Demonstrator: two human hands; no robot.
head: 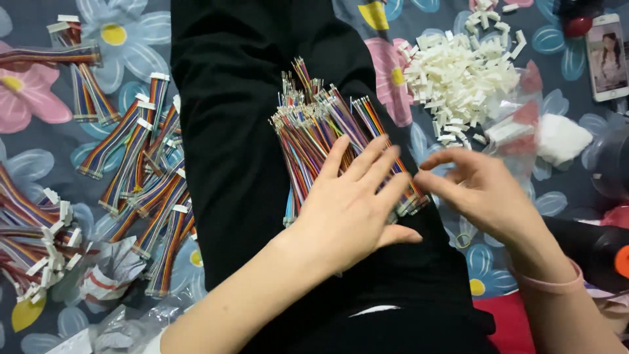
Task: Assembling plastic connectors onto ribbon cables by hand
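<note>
1. Your left hand (350, 206) lies flat, fingers spread, on the loose bundle of rainbow-coloured crimped wires (327, 134) across your black-trousered leg (236, 131).
2. Your right hand (481, 190), fingers pinching at nothing I can make out, hovers just right of the bundle.
3. Left of the bundle lie finished ribbon cables with white plugs (141, 177); right of it, a heap of unused white plastic housings (458, 75). Much remains.

A fanned bundle of multicoloured ribbon wires (321, 131) with bare metal-tipped ends lies on a black-clothed leg.

Floral bedsheet (39, 105) is covered with finished ribbon cables (141, 170), white connector housings (458, 75), a phone (607, 58), plastic bags (111, 328).
</note>
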